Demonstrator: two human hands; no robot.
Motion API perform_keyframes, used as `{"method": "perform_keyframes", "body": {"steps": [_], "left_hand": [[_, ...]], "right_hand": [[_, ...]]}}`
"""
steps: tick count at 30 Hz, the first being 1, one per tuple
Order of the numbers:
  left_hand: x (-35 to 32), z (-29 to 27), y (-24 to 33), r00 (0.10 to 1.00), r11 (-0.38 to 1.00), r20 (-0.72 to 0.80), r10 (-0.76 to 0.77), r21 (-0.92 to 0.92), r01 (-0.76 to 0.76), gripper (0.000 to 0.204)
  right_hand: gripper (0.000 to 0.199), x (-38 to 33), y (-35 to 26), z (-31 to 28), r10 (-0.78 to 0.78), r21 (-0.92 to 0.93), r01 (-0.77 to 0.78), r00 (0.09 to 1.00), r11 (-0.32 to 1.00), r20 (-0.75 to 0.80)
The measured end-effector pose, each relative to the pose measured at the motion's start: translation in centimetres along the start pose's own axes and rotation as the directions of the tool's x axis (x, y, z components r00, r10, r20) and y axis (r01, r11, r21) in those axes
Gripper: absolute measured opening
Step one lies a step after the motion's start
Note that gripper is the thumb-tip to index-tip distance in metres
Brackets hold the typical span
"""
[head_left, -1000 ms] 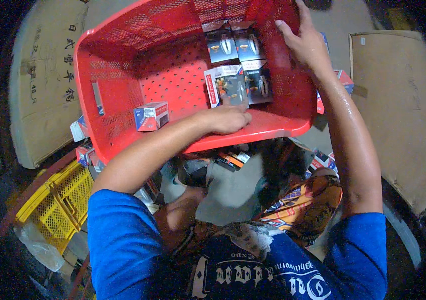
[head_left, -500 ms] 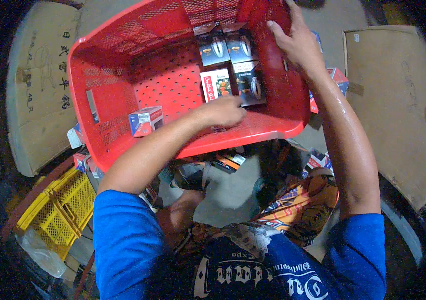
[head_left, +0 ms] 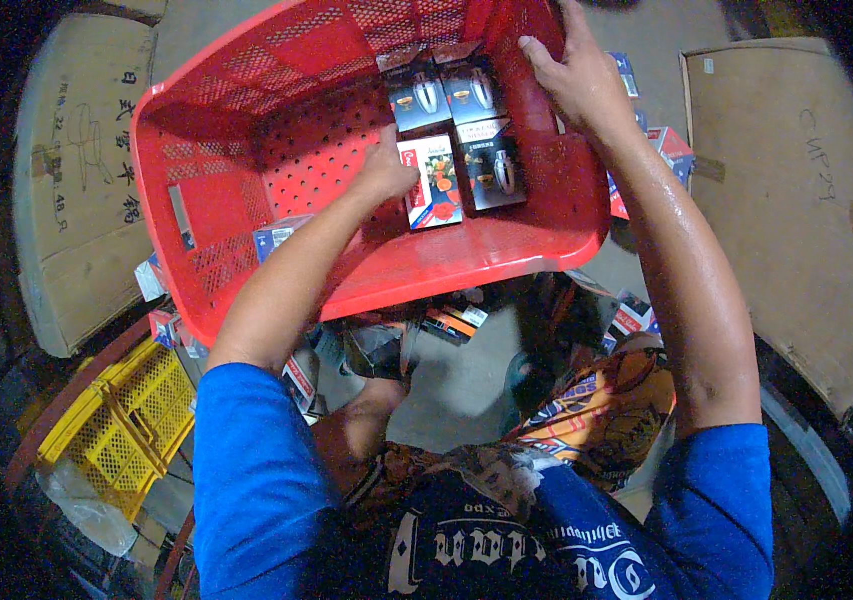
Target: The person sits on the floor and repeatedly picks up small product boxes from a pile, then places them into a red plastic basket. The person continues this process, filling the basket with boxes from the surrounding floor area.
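Observation:
A large red plastic basket (head_left: 176,150) is tilted in front of me. My right hand (head_left: 581,85) is closed on its right rim, the thumb inside and the other fingers partly hidden. Inside, my left hand (head_left: 386,172) is at the left edge of a red and white box (head_left: 433,185) with a fruit picture, its thumb against the box and its fingers partly hidden. Black cocktail shaker boxes stand around that one: one to its right (head_left: 491,172), and two behind, a left one (head_left: 418,98) and a right one (head_left: 471,92). A blue and white box (head_left: 278,236) lies near the basket's front left, partly behind my left forearm.
Brown cardboard cartons stand at the left (head_left: 81,190) and right (head_left: 786,210). A yellow crate (head_left: 116,425) is at the lower left, beside clear plastic (head_left: 86,510). Several small boxes lie around the basket, including a red and white one (head_left: 668,152) at its right.
My left hand has moved left, from the red and white box's front to its left edge. The box's printed face is more exposed. The basket has shifted slightly left, with my right hand still on its rim.

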State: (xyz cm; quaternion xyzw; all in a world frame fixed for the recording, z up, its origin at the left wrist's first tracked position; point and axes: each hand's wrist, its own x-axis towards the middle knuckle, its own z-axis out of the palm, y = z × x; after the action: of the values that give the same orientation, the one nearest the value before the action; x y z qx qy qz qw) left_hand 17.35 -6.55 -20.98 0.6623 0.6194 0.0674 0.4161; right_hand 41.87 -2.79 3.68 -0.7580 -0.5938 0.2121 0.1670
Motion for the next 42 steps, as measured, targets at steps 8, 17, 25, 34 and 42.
{"method": "perform_keyframes", "body": {"steps": [8, 17, 25, 34, 42], "left_hand": [[-1.2, -5.5, 2.9, 0.974, 0.997, 0.227, -0.003, -0.072, 0.02, 0.053], [0.9, -3.6, 3.4, 0.958, 0.995, 0.282, 0.057, -0.097, -0.03, 0.084], [2.7, -3.3, 2.8, 0.913, 0.924, 0.21, -0.35, -0.082, 0.373, 0.113], [1.0, 0.3, -0.2, 0.878, 0.912, 0.407, -0.251, -0.205, 0.355, 0.071], [-4.5, -7.1, 10.7, 0.869, 0.94, 0.492, -0.05, 0.318, -0.125, 0.051]], "right_hand": [[0.075, 0.4, 0.3, 0.4, 0.061, -0.013, -0.06, 0.997, 0.998, 0.044], [0.076, 0.9, 0.6, 0.8, -0.045, 0.036, 0.045, 0.999, 0.998, -0.012], [0.077, 0.7, 0.5, 0.5, -0.077, 0.079, 0.077, 0.997, 0.994, -0.003], [0.076, 1.0, 0.5, 0.8, 0.007, -0.023, -0.007, 1.0, 1.0, 0.023], [0.069, 2.2, 1.3, 1.5, -0.069, 0.069, 0.073, 0.996, 0.995, -0.057]]}}
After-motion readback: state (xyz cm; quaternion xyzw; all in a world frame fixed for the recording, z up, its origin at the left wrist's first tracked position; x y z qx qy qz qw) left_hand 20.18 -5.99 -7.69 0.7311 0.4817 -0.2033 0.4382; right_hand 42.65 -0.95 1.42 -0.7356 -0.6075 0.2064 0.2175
